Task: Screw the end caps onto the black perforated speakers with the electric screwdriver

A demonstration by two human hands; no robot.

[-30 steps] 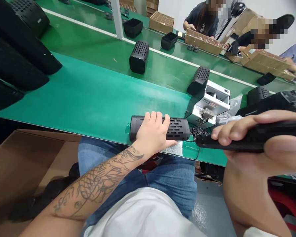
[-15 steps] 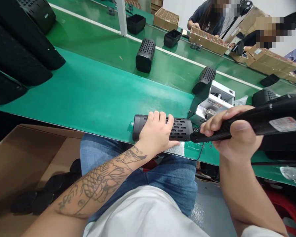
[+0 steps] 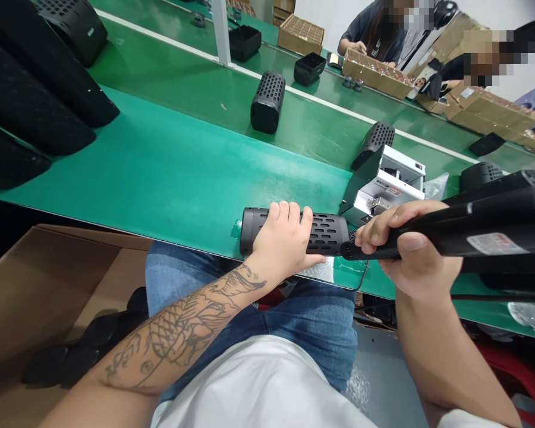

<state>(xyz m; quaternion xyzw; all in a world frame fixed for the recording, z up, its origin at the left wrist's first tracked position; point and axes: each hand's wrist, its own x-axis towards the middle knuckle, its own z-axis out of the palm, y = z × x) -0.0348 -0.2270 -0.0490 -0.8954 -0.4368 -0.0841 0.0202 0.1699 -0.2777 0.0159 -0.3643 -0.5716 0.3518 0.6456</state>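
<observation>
Hands meet at the near edge of the green desk (image 3: 160, 172). The left hand (image 3: 285, 241) lies over a slotted black casing (image 3: 325, 233), its grip closed across the middle with fingers over the top and thumb on the near side. The casing lies on its side, pinned along the desk's edge. The right hand (image 3: 410, 255) has its grip wrapped around a black electric screwdriver (image 3: 481, 229), held almost level, with the tip at the casing's right end; whether it touches cannot be told. Just behind that end stands a white screw feeder (image 3: 386, 187), with a perforated casing (image 3: 374, 141) against its far side. Below the desk at the left, a large cardboard box (image 3: 49, 285) holds dark rounded parts (image 3: 93, 345) at its bottom. Across the desk, a partitioned carton (image 3: 299, 34) shows rows of small cells, their contents too small to tell. A shallow cardboard tray (image 3: 374, 74) is filled with small brownish pieces, and a co-worker's hand (image 3: 359, 46) rests at its far rim. A black tub (image 3: 245, 41) and a smaller black tub (image 3: 309, 67) sit open nearby, their insides dark.
</observation>
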